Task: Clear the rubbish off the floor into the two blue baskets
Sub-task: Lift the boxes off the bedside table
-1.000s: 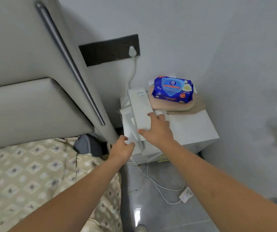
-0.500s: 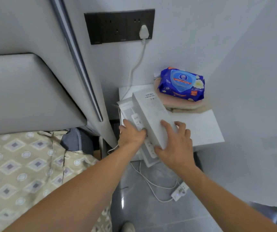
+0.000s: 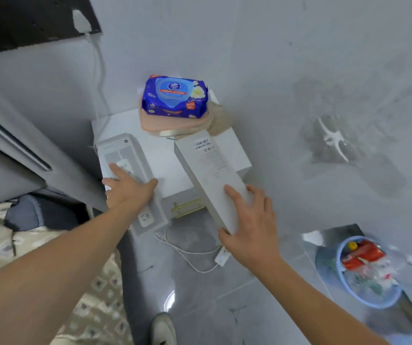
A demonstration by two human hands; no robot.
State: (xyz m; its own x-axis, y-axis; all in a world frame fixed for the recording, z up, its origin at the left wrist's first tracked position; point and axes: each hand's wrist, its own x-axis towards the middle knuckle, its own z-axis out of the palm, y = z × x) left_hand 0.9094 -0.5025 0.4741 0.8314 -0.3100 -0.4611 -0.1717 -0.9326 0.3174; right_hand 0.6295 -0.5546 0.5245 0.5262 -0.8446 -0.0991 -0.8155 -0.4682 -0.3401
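Your right hand (image 3: 247,225) grips the near end of a long white box (image 3: 212,180) tilted over the edge of the white surface (image 3: 165,155), while your left hand (image 3: 127,190) lies flat, fingers spread, on a second box printed with sockets (image 3: 130,175). One blue basket (image 3: 366,272) (already holding red wrappers) sits on the floor (image 3: 200,295) at lower right, well apart from both boxes.

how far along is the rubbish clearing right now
Done: the blue basket by the wall already holds wrappers. In hand: the right hand grips a long white box; the left hand rests on another box on the nightstand. Left: binning both.
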